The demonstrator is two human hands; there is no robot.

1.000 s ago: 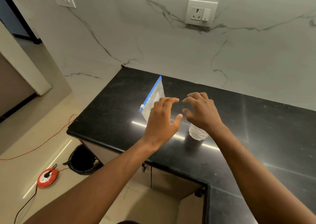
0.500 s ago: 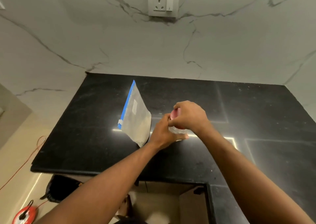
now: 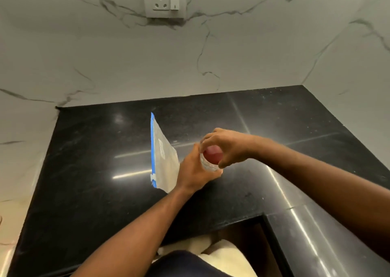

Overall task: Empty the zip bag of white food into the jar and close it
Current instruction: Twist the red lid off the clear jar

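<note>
Black polished stone forms the surface (image 3: 88, 171), set in a corner of white marble-patterned wall. Near its middle, two bare hands meet around a small clear jar (image 3: 207, 166). The left hand (image 3: 195, 172) wraps the jar's body from the side; the right hand (image 3: 226, 147) curls its fingers (image 3: 223, 163) over the red lid (image 3: 213, 154) on top, apparently to twist it off. Whether the jar rests on the surface or is lifted cannot be told. Just left of the hands stands the zip bag (image 3: 163, 162), clear plastic with a blue seal along its upper edge, propped upright and apparently sealed. Its white contents are hard to make out. The bag looks light, soft and floppy, likely best gripped near the stiffer blue seal. The jar looks rigid, smooth and possibly slippery, so holding its body firmly should help.
</note>
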